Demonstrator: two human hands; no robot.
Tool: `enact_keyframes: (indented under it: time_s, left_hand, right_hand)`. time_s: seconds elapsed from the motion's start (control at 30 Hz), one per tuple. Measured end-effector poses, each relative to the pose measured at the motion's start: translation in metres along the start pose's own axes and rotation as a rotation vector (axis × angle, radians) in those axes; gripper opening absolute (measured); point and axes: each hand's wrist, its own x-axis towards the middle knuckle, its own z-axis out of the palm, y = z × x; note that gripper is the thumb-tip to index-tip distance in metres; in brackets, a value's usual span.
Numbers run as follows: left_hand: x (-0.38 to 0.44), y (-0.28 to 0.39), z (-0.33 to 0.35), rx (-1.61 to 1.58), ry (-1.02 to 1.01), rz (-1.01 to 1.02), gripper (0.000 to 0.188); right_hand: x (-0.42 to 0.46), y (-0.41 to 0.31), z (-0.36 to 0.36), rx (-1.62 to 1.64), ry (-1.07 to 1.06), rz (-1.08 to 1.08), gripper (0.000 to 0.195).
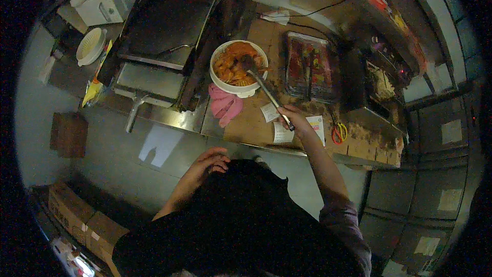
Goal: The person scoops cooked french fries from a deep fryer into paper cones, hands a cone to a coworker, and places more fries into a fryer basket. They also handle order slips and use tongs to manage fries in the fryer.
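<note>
My right hand [294, 117] grips the end of a long metal-handled utensil [267, 91]. Its dark head rests in reddish-orange food [232, 63] inside a round white bowl [213, 76] on the counter; whether it is a ladle or tongs I cannot tell. Beside the bowl lies a crumpled pink cloth [225, 105]. Several printed paper slips [283, 132] lie under and around my right hand. My left hand [213, 160] hangs off the counter's front edge near my dark clothing, fingers loosely curled, with nothing seen in it.
Scissors with red and yellow handles [339, 132] lie right of the slips. Behind them is a metal tray [309, 65] of food with a utensil across it. A flat griddle or fryer unit [165, 27] stands left, beyond it a white basket [91, 47]. Cardboard boxes [73, 215] sit lower left.
</note>
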Motion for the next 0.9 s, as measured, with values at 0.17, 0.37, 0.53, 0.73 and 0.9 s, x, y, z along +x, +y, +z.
enact_keyframes:
  time_s: [0.17,0.37,0.53,0.73,0.9]
  left_hand:
    - [0.013,-0.006,0.010,0.029,-0.051,0.022,0.029]
    - [0.008,-0.010,0.022,0.041,-0.047,-0.013,0.030]
    - [-0.001,-0.013,0.011,-0.008,-0.065,0.047,0.031]
    - [-0.016,-0.012,0.002,-0.026,0.025,0.072,0.031]
    - [-0.013,-0.015,-0.010,-0.054,0.013,0.070,0.030]
  right_hand:
    - [0.000,-0.007,0.014,-0.117,-0.001,0.064,0.029]
    - [0.023,-0.015,0.038,-0.180,0.046,0.140,0.030]
    - [0.048,-0.016,0.039,-0.083,-0.041,0.225,0.027]
    - [0.023,0.000,0.037,0.029,-0.028,0.139,0.021]
    - [0.027,0.026,0.030,0.086,-0.020,0.124,0.019]
